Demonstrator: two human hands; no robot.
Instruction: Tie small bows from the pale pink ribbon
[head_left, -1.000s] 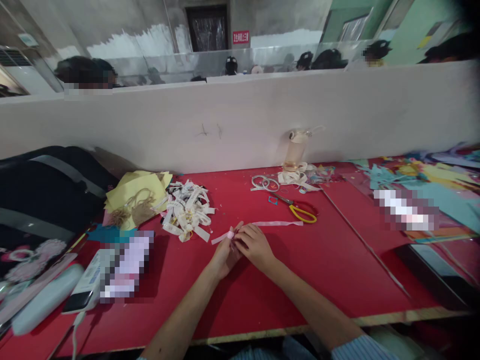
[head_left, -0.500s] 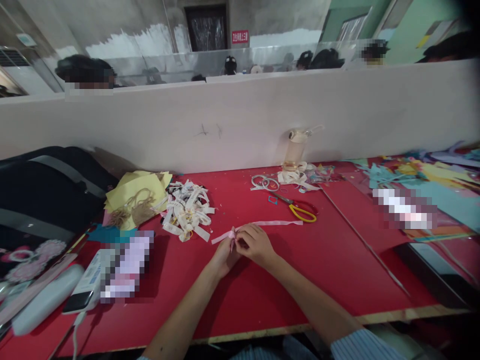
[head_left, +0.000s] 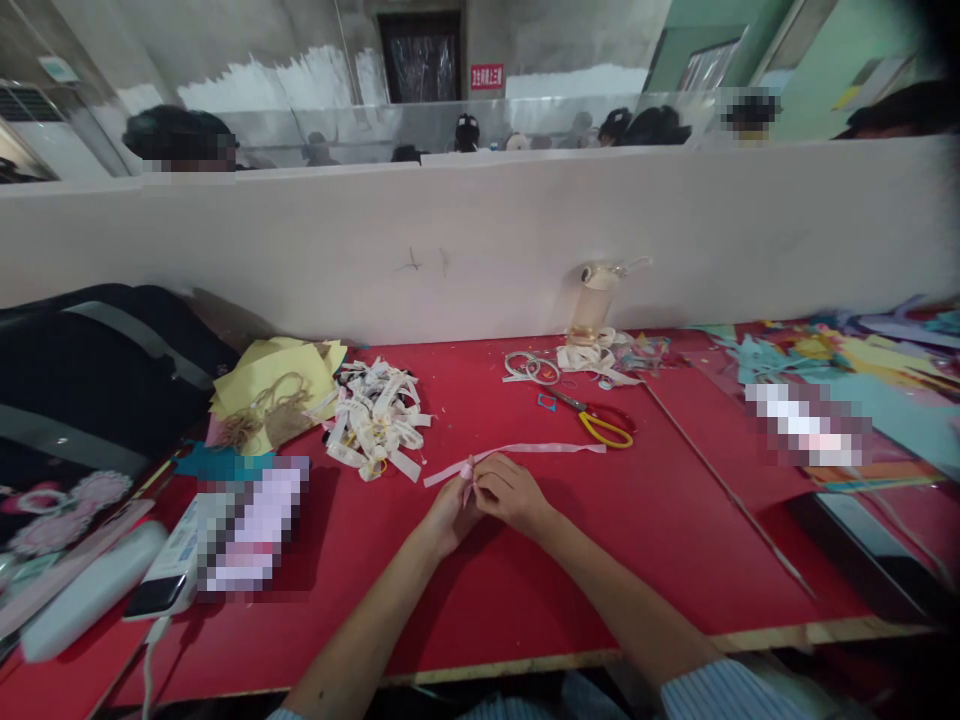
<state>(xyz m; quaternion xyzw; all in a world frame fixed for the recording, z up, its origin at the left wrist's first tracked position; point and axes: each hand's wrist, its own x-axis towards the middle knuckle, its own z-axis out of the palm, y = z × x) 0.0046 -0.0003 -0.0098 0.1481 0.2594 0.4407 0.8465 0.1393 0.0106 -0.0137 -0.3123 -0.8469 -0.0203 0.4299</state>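
Observation:
My left hand (head_left: 448, 513) and my right hand (head_left: 508, 493) meet at the middle of the red table (head_left: 660, 540), fingers pinched together on a thin pink ribbon (head_left: 540, 448). The ribbon bunches into a small fold between my fingertips. One loose end runs left along the table, the other runs right toward the scissors (head_left: 600, 420), which have yellow and red handles and lie just beyond my right hand.
A pile of white ribbon strips (head_left: 375, 418) and yellow paper with twine (head_left: 274, 385) lie to the left. A black bag (head_left: 82, 380) fills the far left. A bottle (head_left: 592, 300) stands by the white partition (head_left: 480, 240). Coloured paper scraps (head_left: 840, 365) cover the right. Other people sit behind the partition.
My hands have stayed in place on the ribbon, with the right fingers curling in tighter over the fold. The camera view has shifted slightly.

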